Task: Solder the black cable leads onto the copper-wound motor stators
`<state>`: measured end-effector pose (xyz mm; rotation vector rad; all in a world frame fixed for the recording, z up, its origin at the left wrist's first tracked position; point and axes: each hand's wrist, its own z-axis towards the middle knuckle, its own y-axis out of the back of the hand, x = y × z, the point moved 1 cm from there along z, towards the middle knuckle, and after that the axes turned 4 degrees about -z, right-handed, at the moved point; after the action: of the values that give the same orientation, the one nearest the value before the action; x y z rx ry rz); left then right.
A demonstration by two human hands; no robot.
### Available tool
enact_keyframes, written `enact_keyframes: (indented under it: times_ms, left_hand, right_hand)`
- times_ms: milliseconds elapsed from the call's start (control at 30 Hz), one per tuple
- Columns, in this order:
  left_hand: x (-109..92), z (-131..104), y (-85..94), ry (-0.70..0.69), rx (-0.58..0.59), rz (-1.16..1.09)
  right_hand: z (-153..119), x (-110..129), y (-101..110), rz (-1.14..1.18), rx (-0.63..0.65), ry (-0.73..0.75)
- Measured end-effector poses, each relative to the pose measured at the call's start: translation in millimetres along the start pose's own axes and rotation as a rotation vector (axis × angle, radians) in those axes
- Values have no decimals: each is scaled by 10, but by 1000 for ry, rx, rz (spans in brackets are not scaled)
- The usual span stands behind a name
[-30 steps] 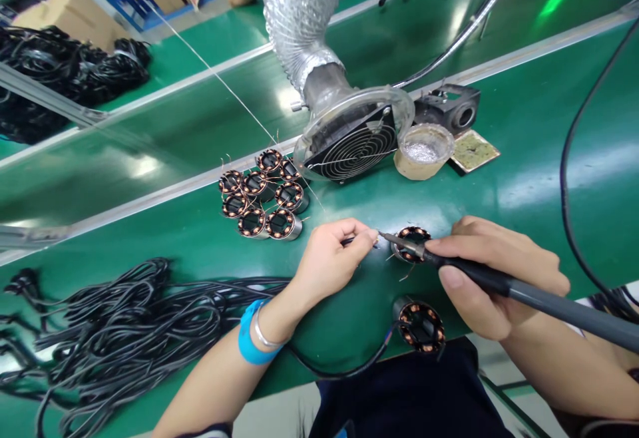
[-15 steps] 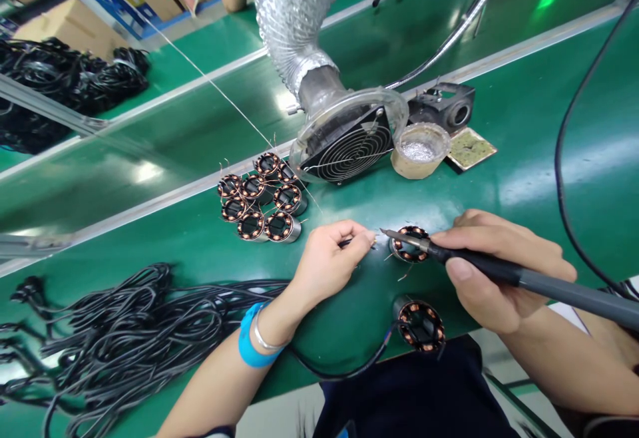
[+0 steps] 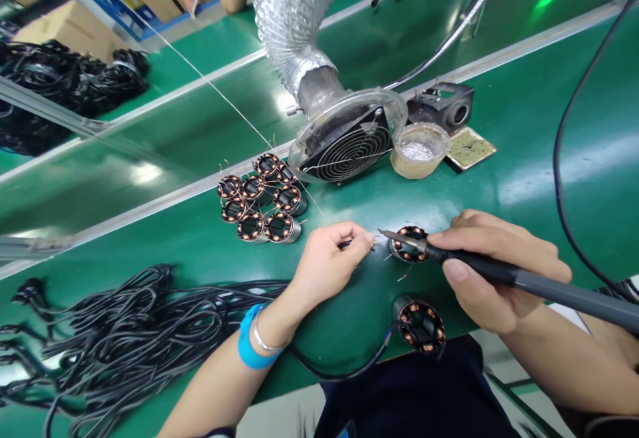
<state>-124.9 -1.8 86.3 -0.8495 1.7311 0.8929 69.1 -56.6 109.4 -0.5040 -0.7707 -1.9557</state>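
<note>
In my right hand (image 3: 499, 268) is a soldering iron (image 3: 474, 266), its tip pointing left, close to the fingertips of my left hand (image 3: 334, 251). That hand is closed in a pinch on the end of a black cable (image 3: 345, 243); the fine wire ends are too small to make out clearly. Behind the iron's tip stands a motor stator (image 3: 409, 245) with copper windings and loose wire ends, partly covered by the iron. Nearer my body lies a second stator (image 3: 422, 325), with a cable running from it to the left.
Several stators (image 3: 264, 202) stand grouped at the back left. A fume extractor (image 3: 349, 148) hangs over the bench beside a solder-filled cup (image 3: 419, 152), a sponge tray (image 3: 472, 148) and an iron holder (image 3: 444, 105). A heap of black cables (image 3: 134, 338) covers the left side.
My right hand and the soldering iron have shifted very slightly to the left. My left hand keeps its pinch in the same place.
</note>
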Motion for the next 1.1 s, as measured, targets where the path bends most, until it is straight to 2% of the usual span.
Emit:
enact_keyframes:
  times_ms: [200, 300, 400, 567, 700, 800, 967, 1033, 1100]
  left_hand:
    - [-13, -8, 18, 19, 35, -31]
    - [-14, -27, 33, 29, 125, -68]
    - [1, -78, 44, 14, 213, -50]
    - [34, -161, 39, -26, 237, 46]
    - [30, -168, 32, -54, 226, 74]
    - [19, -158, 35, -56, 209, 81]
    - [28, -137, 45, -24, 194, 39]
    - [38, -121, 47, -14, 198, -7]
    - [45, -107, 45, -20, 207, -56]
  right_hand:
    - [-8, -28, 6, -29, -13, 40]
    - [-39, -84, -20, -35, -48, 88]
    - [-60, -127, -56, -25, -54, 56]
    - [-10, -112, -125, -121, 227, 19]
    - [9, -96, -188, -160, 319, 66]
    - [-3, -113, -207, -184, 297, 56]
    - [-8, -157, -132, -245, 148, -35]
    - [-8, -151, -124, -222, 158, -24]
    - [-9, -129, -150, -164, 229, 23]
